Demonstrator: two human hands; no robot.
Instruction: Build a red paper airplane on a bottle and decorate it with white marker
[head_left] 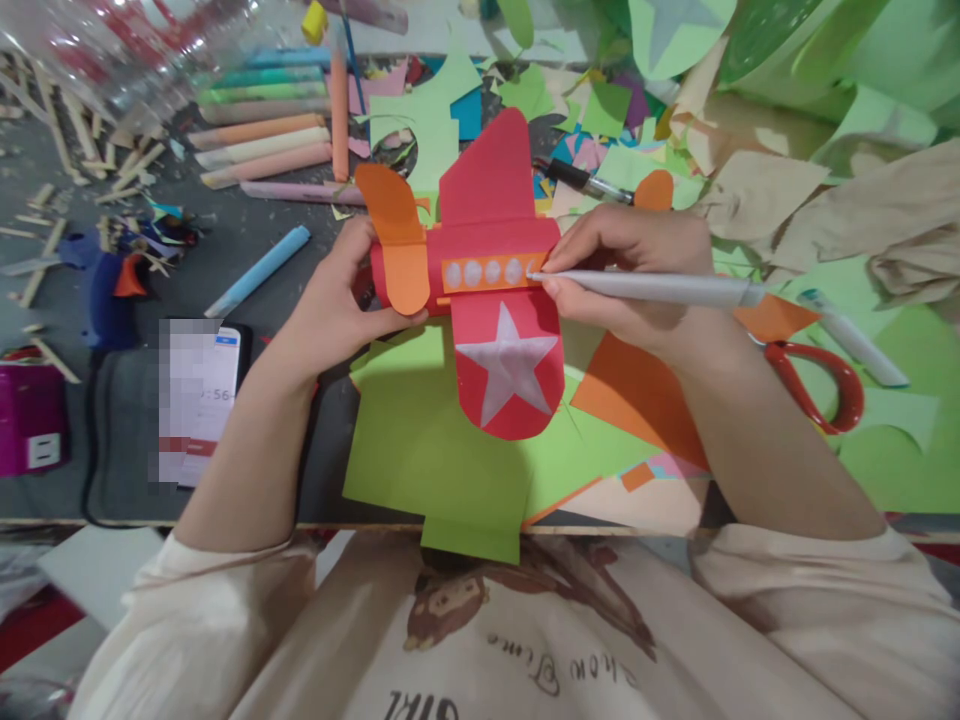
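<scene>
A red and orange paper airplane (491, 238) is above the table in front of me. My left hand (330, 300) grips its left end, thumb below and fingers partly hidden behind. In my right hand (641, 260) is a silver-grey marker (667, 287), its tip touching an orange strip (491, 272) on the plane's side. Several silver ovals sit in a row on that strip, and a partial one is at the tip. A silver star (508, 362) covers the lower red wing. Right-hand fingers also rest against the plane's right end.
Green paper (435, 430) lies under the plane, with orange paper (630, 390) beside it. Red-handled scissors (847, 390) are at right. On the left are a phone (202, 390), a blue marker (259, 270), a blue glue gun (101, 290) and wood sticks. Markers (262, 135) and paper scraps lie behind.
</scene>
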